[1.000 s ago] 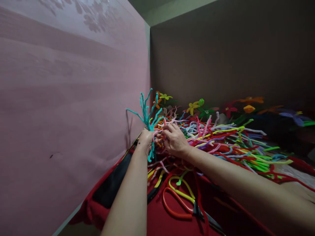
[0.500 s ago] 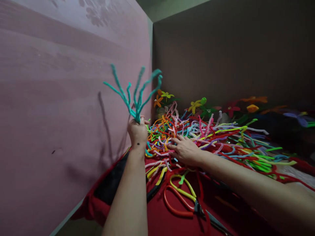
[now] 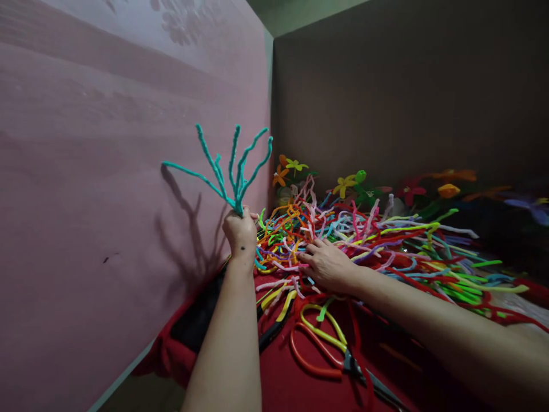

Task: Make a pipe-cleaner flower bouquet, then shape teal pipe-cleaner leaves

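My left hand (image 3: 240, 233) is closed in a fist round a bunch of teal pipe cleaners (image 3: 227, 169), held upright so their ends fan out above it, close to the pink wall. My right hand (image 3: 328, 265) lies palm down with its fingers stretched out on a big tangled heap of multicoloured pipe cleaners (image 3: 377, 240) on the red cloth (image 3: 291, 383). Nothing shows in the right hand's grasp.
A pink wall (image 3: 107, 189) stands at the left and a dark wall (image 3: 407, 86) at the back. Finished pipe-cleaner flowers (image 3: 343, 184) line the back. Orange-handled scissors (image 3: 326, 357) lie on the red cloth near my forearms, with a dark tool (image 3: 274, 331) beside them.
My left hand has lifted the teal bunch up out of the heap and turned it upright. My right hand let go of it and dropped flat onto the pile.
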The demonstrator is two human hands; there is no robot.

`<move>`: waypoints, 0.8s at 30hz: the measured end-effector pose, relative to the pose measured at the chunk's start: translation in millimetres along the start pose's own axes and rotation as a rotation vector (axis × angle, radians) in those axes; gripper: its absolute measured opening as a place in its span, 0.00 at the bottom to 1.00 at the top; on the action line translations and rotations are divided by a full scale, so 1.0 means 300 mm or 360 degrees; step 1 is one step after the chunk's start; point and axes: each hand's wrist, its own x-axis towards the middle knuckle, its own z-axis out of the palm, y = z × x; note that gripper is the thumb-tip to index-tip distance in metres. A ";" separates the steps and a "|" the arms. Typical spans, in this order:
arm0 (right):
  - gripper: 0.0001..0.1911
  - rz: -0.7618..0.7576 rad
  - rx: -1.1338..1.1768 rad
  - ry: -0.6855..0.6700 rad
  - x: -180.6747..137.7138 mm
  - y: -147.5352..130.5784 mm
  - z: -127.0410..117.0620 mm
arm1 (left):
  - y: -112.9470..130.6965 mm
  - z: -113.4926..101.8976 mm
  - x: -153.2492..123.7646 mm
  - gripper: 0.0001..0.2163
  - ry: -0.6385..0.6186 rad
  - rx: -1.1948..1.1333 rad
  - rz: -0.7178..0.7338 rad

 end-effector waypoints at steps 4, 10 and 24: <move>0.19 0.0030 -0.0023 -0.0027 -0.004 -0.008 0.009 | 0.036 -0.007 -0.009 0.06 -0.0019 -0.0505 -0.0017; 0.20 0.0029 -0.0028 0.0015 -0.009 -0.014 0.008 | 0.098 -0.019 -0.026 0.07 -0.0536 -0.1355 -0.0228; 0.15 0.0008 0.0807 0.0343 -0.022 0.019 -0.041 | 0.092 0.024 -0.058 0.06 -0.0490 -0.1087 0.0024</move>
